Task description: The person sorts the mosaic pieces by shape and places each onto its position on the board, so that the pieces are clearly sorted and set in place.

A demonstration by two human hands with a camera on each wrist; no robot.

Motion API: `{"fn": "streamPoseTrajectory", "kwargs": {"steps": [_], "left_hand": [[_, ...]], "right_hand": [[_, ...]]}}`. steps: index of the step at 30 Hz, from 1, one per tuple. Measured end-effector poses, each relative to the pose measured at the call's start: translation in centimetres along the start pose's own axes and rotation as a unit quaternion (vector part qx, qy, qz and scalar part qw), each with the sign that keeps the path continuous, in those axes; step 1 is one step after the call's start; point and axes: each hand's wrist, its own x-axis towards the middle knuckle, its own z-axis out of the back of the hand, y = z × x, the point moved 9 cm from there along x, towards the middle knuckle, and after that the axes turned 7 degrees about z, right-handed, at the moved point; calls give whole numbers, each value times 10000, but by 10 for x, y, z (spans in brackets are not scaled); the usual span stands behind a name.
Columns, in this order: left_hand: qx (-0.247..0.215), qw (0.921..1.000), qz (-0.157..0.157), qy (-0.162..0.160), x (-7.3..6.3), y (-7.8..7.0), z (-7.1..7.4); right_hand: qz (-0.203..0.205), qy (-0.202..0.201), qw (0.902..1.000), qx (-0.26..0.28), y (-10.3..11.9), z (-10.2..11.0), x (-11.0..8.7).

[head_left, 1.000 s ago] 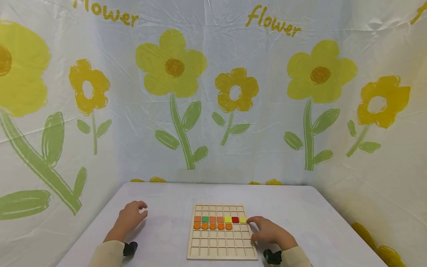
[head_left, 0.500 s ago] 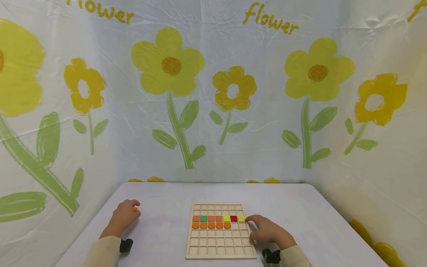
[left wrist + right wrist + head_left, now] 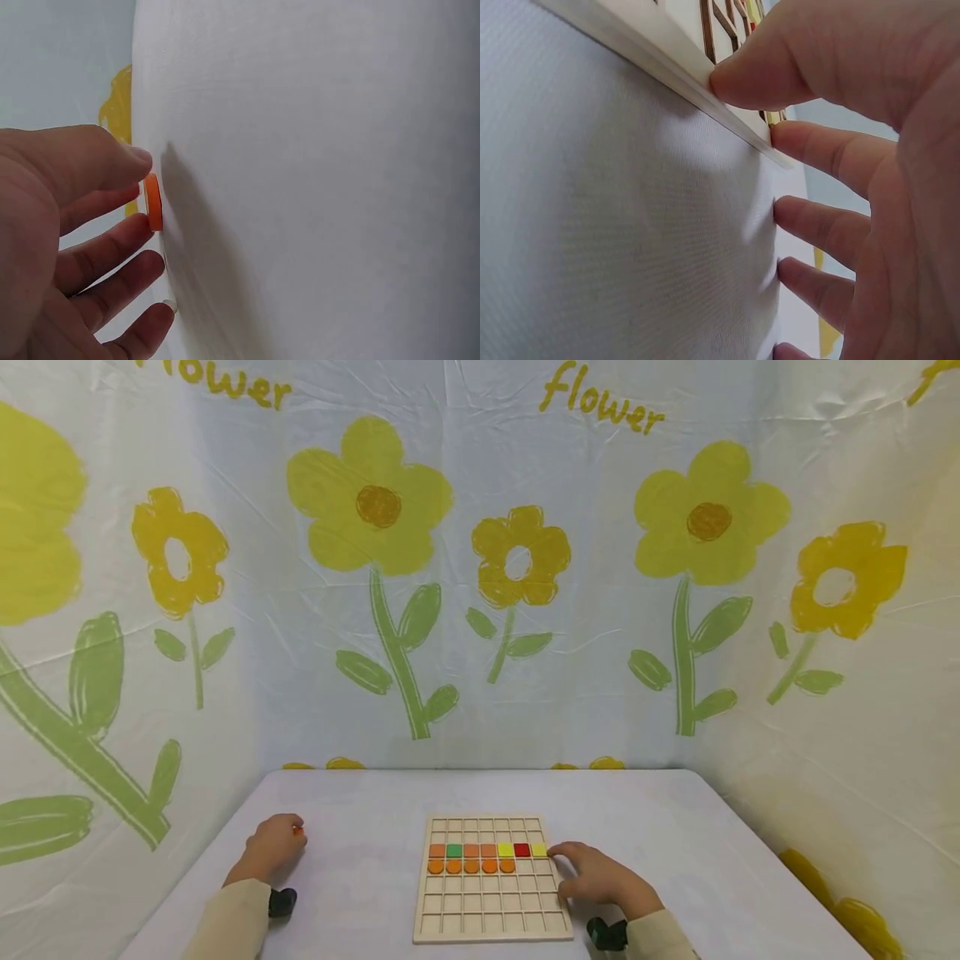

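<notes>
At the left of the table my left hand [image 3: 273, 843] pinches a small orange disc [image 3: 154, 202]. The left wrist view has the disc on edge between thumb and fingertips, close above the cloth, its shadow beside it. My right hand [image 3: 596, 872] rests at the right side of a wooden grid board [image 3: 491, 927]; thumb and index fingertip touch its edge, while the other fingertips meet the cloth in the right wrist view. One board row bears coloured squares: orange, green [image 3: 454, 851], yellow, red [image 3: 521, 850]. Below it lies a row of several orange discs [image 3: 471, 866], with two bare cells at its right end.
A white cloth covers the table [image 3: 360, 877]. Behind and at both sides hangs a curtain [image 3: 585, 710] printed with flowers. Each wrist wears a dark camera strap [image 3: 282, 902].
One second ago the left fingers were spread and no disc showed; now they pinch an orange disc. The left hand has shifted slightly left. The right hand stays at the board's edge.
</notes>
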Motion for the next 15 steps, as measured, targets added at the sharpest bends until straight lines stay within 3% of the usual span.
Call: {"fn": "streamPoseTrajectory", "kwargs": {"steps": [15], "left_hand": [[135, 9999, 42, 99, 0, -1, -3]], "right_hand": [[-170, 57, 9998, 22, -6, -3, 2]]}}
